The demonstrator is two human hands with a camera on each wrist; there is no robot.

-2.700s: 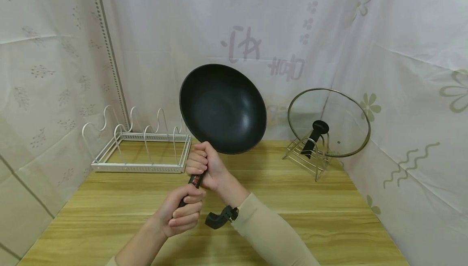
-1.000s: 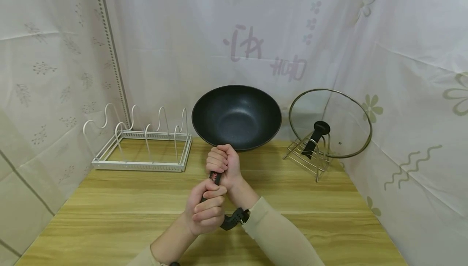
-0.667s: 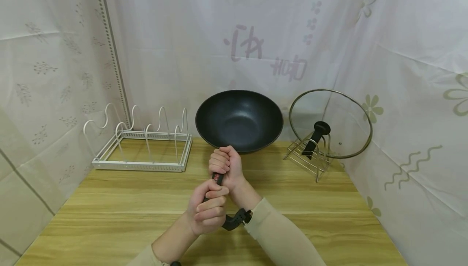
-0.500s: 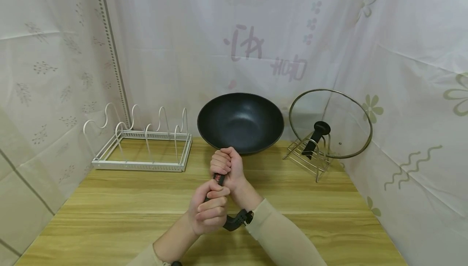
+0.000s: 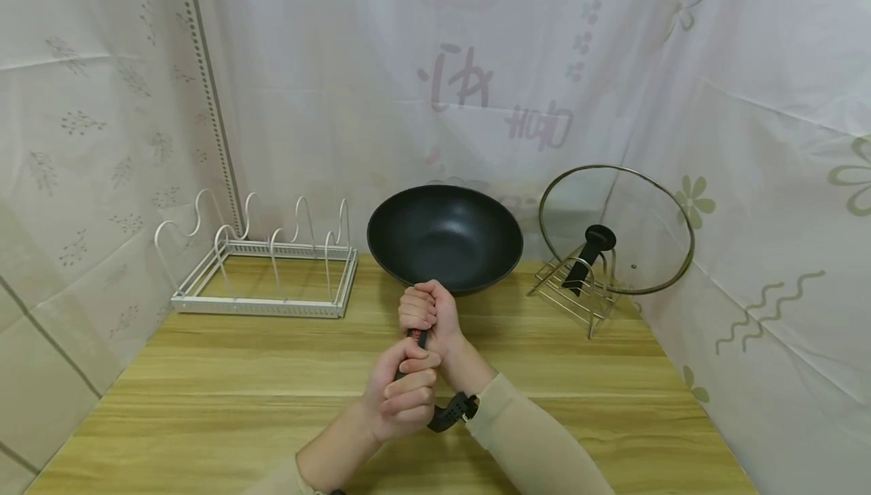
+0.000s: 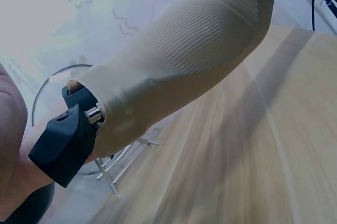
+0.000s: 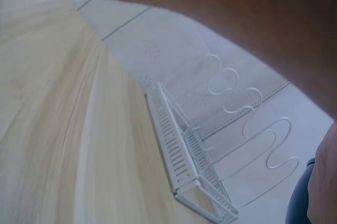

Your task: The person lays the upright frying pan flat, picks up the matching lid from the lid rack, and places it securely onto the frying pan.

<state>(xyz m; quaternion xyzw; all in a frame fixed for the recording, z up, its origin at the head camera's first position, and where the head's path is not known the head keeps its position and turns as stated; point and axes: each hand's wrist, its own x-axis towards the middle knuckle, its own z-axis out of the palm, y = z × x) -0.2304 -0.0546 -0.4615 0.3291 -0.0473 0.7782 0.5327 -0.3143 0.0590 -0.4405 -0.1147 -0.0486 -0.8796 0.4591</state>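
Observation:
In the head view a black wok (image 5: 444, 242) is held up over the wooden table, tilted so its dark inside faces me. Both hands grip its black handle (image 5: 418, 337), one behind the other. My right hand (image 5: 429, 314) wraps the part nearest the pan; my left hand (image 5: 404, 393) holds the rear end. Red lettering shows between them. In the left wrist view the right sleeve (image 6: 179, 50) and a black wrist mount (image 6: 66, 140) fill much of the frame. The right wrist view shows part of the wok (image 7: 301, 195) at the lower right edge.
A white wire rack (image 5: 258, 310) stands at the back left of the table (image 5: 238, 404). At the back right, a small metal stand (image 5: 568, 306) bears a glass lid (image 5: 646, 230) with a black knob and a dark holder. Patterned curtains (image 5: 327, 64) close the back and sides.
The wok has come down and to the right from its raised, steeper pose, then sunk slightly further. Both hands have shifted right and a little lower with it, still gripping the handle.

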